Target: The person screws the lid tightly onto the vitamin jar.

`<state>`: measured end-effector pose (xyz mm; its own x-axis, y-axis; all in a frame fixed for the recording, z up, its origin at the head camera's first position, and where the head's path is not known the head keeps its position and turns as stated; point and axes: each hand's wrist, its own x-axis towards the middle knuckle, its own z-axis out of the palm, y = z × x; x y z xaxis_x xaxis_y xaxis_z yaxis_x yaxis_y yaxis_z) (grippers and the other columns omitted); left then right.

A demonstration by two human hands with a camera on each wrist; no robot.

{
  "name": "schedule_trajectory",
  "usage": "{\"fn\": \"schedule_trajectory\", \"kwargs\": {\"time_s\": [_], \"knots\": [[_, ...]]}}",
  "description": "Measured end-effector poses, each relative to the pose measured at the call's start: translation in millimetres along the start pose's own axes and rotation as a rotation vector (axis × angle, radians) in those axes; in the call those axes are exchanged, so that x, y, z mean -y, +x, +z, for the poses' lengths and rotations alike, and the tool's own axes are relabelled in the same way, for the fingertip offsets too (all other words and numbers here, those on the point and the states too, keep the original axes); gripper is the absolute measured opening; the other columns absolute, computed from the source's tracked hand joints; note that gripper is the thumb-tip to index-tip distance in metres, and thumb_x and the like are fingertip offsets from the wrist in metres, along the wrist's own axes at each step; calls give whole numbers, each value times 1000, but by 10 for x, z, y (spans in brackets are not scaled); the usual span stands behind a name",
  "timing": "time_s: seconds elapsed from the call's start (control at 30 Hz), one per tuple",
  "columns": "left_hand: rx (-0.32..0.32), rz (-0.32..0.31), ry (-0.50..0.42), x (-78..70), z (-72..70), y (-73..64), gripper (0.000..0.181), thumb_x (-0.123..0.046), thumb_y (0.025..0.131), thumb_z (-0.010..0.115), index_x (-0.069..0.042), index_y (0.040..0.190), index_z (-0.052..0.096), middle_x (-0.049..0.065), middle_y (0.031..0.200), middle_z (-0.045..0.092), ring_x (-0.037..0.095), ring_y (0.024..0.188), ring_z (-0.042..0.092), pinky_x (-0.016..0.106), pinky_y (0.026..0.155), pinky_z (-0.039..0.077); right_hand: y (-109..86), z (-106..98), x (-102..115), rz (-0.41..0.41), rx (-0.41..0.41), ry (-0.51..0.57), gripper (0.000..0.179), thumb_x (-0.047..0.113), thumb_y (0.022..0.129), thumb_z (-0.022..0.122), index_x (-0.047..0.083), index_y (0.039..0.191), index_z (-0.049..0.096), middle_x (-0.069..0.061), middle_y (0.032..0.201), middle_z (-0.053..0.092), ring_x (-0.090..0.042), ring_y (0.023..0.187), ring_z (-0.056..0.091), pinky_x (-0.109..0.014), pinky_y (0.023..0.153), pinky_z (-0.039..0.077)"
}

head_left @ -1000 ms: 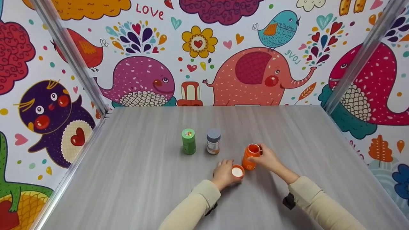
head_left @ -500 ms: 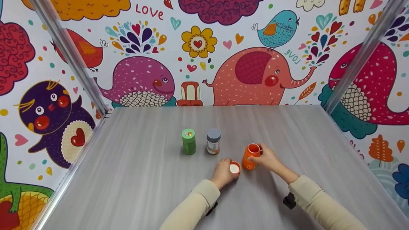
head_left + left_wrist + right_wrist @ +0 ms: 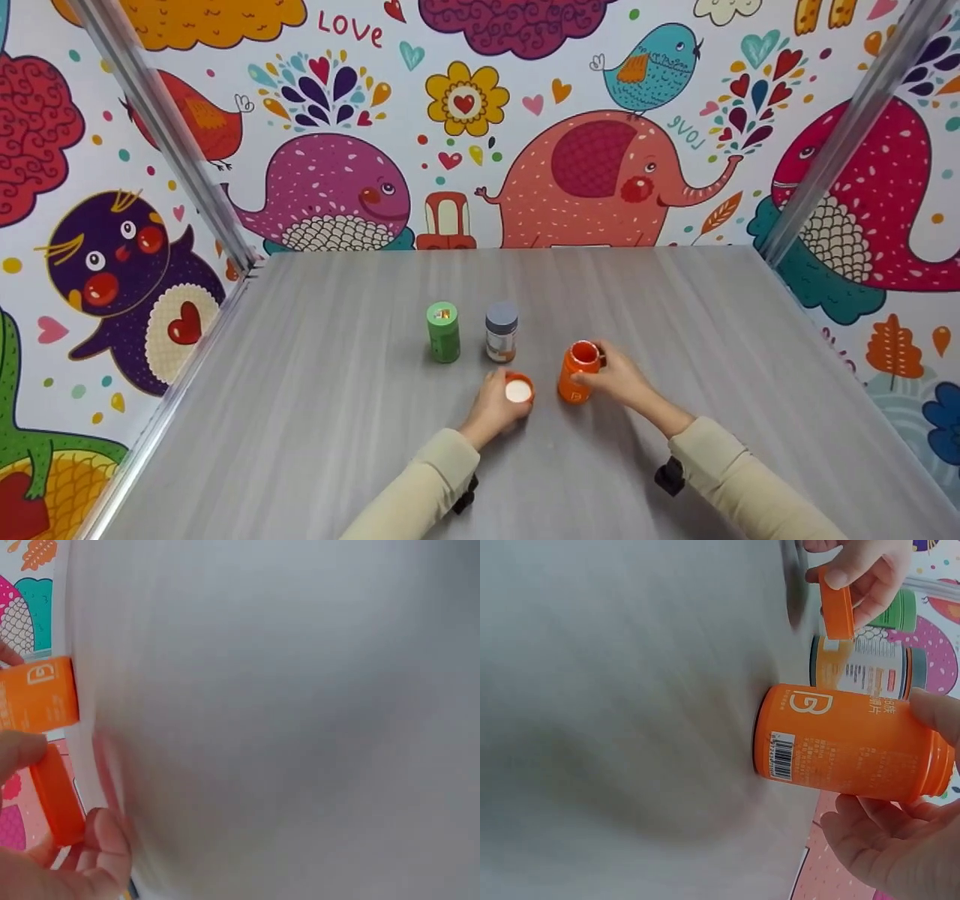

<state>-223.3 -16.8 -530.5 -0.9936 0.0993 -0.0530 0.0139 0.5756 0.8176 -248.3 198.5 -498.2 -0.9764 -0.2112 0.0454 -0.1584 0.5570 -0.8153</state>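
My right hand (image 3: 621, 375) grips an orange bottle (image 3: 576, 387) near its neck, thumb on one side and fingers on the other. The bottle's mouth is uncovered, and its printed label with a barcode faces the right wrist view. Just left of it, my left hand (image 3: 495, 405) pinches an orange cap (image 3: 58, 795) between thumb and fingers. In the head view the cap's white inner side faces up. A gap separates cap and bottle. Whether the bottle holds anything cannot be told.
Behind my left hand stand a green bottle (image 3: 444, 334) and a white bottle with a grey lid (image 3: 501, 334), both upright on the grey table (image 3: 315, 420). Metal posts (image 3: 825, 150) and walls printed with cartoon animals border the table.
My left hand has moved left with the cap, away from the bottle. The orange bottle and my right hand have shifted slightly left. The green and white bottles have stayed put.
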Motion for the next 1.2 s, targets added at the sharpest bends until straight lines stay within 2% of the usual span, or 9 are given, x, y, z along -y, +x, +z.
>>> {"fn": "schedule_trajectory", "kwargs": {"time_s": [0.13, 0.17, 0.23, 0.37, 0.4, 0.5, 0.67, 0.93, 1.2], "knots": [[-31, 65, -23, 78, -108, -11, 54, -4, 65, 71, 3, 114, 49, 16, 105, 51, 32, 98, 52, 46, 89, 42, -36, 59, 17, -30, 33, 5, 58, 16, 75, 74, -8, 120, 46, -19, 110, 57, -28, 94, 54, -37, 79, 48], [-46, 120, -14, 169, -101, 23, 53, -7, 66, 71, 2, 114, 49, 14, 104, 50, 29, 97, 53, 43, 87, 44, -45, 74, 20, -37, 42, 6, 59, 16, 75, 75, -7, 120, 46, -19, 110, 57, -28, 93, 54, -36, 78, 48], [-64, 173, 15, 197, -158, 17, 52, -7, 65, 70, 2, 111, 49, 15, 103, 50, 29, 95, 52, 43, 86, 44, -55, 104, 26, -56, 60, 10, 60, 17, 75, 75, -7, 121, 45, -19, 111, 57, -28, 93, 54, -37, 77, 47], [-62, 232, 60, 226, -256, 19, 51, -10, 68, 70, 3, 112, 49, 15, 106, 51, 28, 97, 52, 42, 87, 44, -72, 166, 57, -73, 89, 26, 63, 17, 74, 75, -7, 124, 43, -19, 113, 56, -29, 96, 52, -41, 81, 48], [-49, 210, 60, 152, -312, -17, 51, -8, 67, 70, 4, 112, 49, 17, 107, 52, 30, 99, 52, 45, 89, 42, -80, 179, 69, -71, 92, 34, 64, 16, 74, 75, -7, 124, 43, -18, 114, 56, -29, 96, 52, -43, 82, 47], [-31, 211, 51, 127, -374, -27, 53, -8, 69, 72, 4, 115, 50, 16, 111, 52, 29, 102, 51, 45, 91, 42, -100, 215, 91, -57, 109, 51, 64, 15, 74, 75, -6, 125, 43, -17, 115, 55, -28, 98, 52, -44, 83, 47], [-45, 245, 18, 96, -451, -54, 52, -9, 69, 72, 1, 116, 51, 14, 110, 53, 28, 102, 51, 44, 91, 42, -128, 276, 81, -77, 142, 73, 66, 14, 73, 75, -8, 126, 41, -19, 115, 55, -30, 98, 53, -44, 83, 48], [-57, 281, 46, -38, -498, -52, 51, -11, 68, 74, 1, 113, 51, 13, 107, 54, 27, 99, 52, 42, 89, 43, -145, 348, 53, -103, 172, 95, 65, 15, 73, 76, -7, 125, 43, -19, 115, 56, -29, 96, 55, -43, 82, 48], [18, 323, 123, -246, -556, -26, 54, -8, 70, 73, 1, 118, 49, 13, 112, 52, 27, 102, 52, 41, 91, 44, -143, 383, 57, -106, 185, 133, 64, 16, 74, 75, -6, 125, 43, -20, 115, 56, -29, 96, 55, -46, 83, 47]]}}
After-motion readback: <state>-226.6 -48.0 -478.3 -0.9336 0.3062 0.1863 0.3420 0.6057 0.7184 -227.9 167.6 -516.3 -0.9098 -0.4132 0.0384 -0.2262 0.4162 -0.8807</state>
